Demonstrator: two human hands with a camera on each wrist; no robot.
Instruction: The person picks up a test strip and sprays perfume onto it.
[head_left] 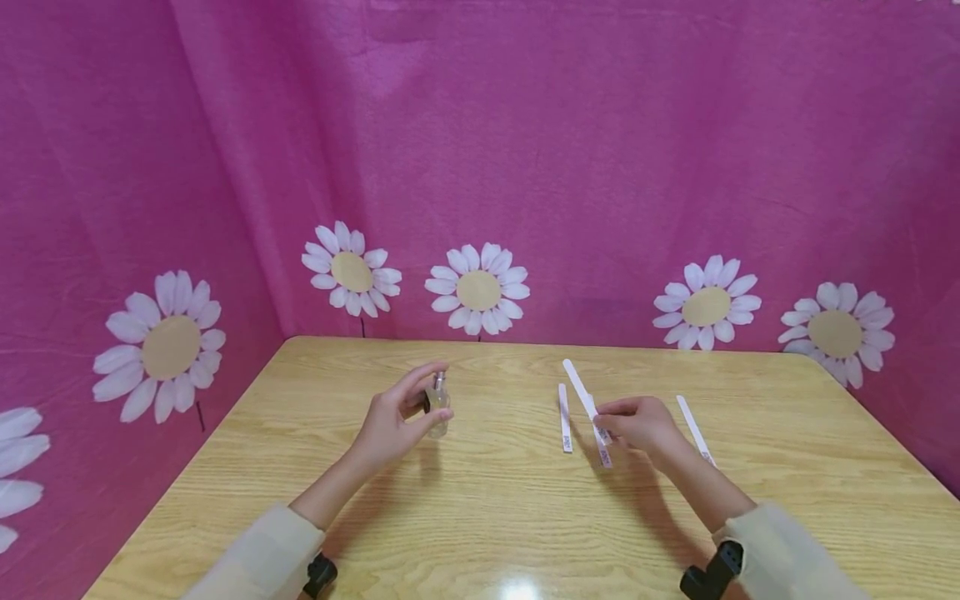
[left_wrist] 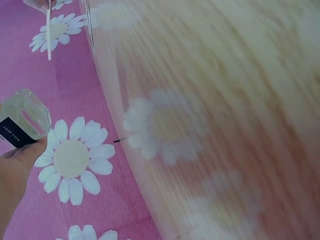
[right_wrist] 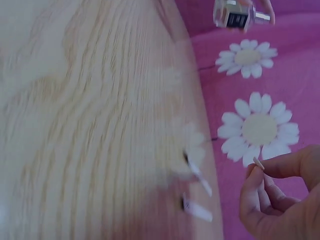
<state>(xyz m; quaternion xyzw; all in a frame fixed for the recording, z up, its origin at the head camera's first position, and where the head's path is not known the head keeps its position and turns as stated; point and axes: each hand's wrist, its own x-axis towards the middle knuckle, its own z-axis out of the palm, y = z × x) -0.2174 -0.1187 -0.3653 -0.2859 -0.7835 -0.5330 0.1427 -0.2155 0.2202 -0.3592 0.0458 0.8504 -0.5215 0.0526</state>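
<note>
White slim strip (head_left: 581,389) pinched in our right hand (head_left: 639,425), we grip a clear, black-labelled bottle (head_left: 439,403) in our left hand (head_left: 392,425).

Left sleeve (head_left: 258,557): pale cream, plain. Right sleeve (head_left: 787,557): matching cream. Left wrist gadget (head_left: 322,573): black, compact, partly hidden by sleeve. Right wrist gadget (head_left: 726,563): black, blocky.

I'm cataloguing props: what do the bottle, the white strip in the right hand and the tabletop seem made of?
Bottle: probably clear, glossy glass, being see-through with bright edges; clear plastic is possible.
Held white strip: likely matte paper card, looking thin and flat.
Tabletop: glossy wood or wood-look laminate, showing grain and a glare spot.
</note>
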